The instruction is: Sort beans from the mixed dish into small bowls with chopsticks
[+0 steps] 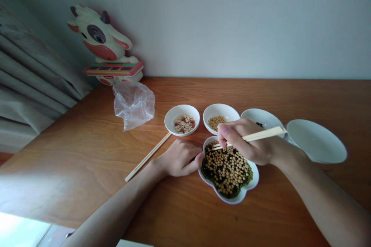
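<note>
My right hand (246, 139) is closed around a pair of light wooden chopsticks (265, 134). Their tips reach into the far left part of a white flower-shaped bowl (235, 200), among yellow soybeans (228, 162), black beans and small green beans. At the bowl's left rim my left hand (183, 157) has its fingers curled, with thumb and fingertips against the edge. Just beyond are a round white bowl (168, 117) of pale flat seeds (184, 123) and another white bowl (232, 112) holding some soybeans (217, 122). My right hand partly covers the flower-shaped bowl.
Behind my right hand stands a white bowl (261, 114) with a few black beans (259, 124); right of it is another white bowl (317, 141). A second pair of chopsticks (147, 158) lies left, near a crumpled plastic bag (135, 104) and a cow toy keyboard (113, 69).
</note>
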`<action>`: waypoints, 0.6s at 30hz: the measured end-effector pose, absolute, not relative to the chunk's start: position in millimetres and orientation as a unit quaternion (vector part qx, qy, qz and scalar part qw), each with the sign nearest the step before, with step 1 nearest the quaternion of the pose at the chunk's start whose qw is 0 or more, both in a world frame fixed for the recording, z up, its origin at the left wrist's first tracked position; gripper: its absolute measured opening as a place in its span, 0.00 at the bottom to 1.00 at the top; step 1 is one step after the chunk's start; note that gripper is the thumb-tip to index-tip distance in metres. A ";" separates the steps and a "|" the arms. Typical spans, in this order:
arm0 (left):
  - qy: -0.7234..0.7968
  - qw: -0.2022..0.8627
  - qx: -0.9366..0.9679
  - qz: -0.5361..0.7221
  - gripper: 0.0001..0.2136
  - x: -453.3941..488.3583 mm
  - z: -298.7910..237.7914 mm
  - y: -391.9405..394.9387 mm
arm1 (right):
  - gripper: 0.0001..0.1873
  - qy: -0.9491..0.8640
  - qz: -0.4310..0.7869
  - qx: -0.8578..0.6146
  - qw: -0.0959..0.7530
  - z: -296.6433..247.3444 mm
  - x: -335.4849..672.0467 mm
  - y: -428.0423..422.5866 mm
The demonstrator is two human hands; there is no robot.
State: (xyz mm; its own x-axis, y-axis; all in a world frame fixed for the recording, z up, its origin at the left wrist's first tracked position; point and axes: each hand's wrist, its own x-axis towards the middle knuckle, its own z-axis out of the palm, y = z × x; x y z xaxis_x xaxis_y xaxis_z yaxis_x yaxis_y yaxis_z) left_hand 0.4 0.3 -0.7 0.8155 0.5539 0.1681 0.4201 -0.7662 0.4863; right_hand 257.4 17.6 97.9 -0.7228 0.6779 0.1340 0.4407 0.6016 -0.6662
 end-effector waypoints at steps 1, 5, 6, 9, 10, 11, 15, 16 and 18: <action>0.264 0.218 0.927 0.152 0.18 0.4 -0.8 0.2 | 0.29 -0.873 0.312 -0.320 0.193 97.7 257.3 17.6; 0.271 0.218 0.926 0.147 0.18 0.9 0.4 -0.6 | 0.30 -0.869 0.318 -0.324 0.197 97.9 258.1 17.6; 0.272 0.219 0.926 0.146 0.18 1.0 0.8 -0.7 | 0.30 -0.868 0.320 -0.325 0.195 98.6 258.9 17.5; 0.275 0.214 0.927 0.142 0.18 1.1 1.5 -0.7 | 0.30 -0.866 0.322 -0.333 0.188 101.8 263.3 17.4; 0.277 0.212 0.927 0.140 0.18 1.0 1.6 -0.7 | 0.30 -0.865 0.322 -0.338 0.187 103.0 265.4 17.4; 0.279 0.209 0.927 0.139 0.18 0.9 1.5 -0.6 | 0.30 -0.862 0.323 -0.343 0.186 104.3 267.6 17.5; 0.278 0.204 0.929 0.136 0.18 0.4 1.0 -0.8 | 0.30 -0.855 0.332 -0.356 0.182 110.1 274.4 17.2; 0.275 0.204 0.929 0.137 0.18 0.3 1.1 -0.9 | 0.30 -0.854 0.333 -0.357 0.181 111.8 275.2 16.7; 0.270 0.208 0.930 0.136 0.19 0.3 1.4 -1.0 | 0.30 -0.853 0.334 -0.358 0.178 115.4 275.2 15.3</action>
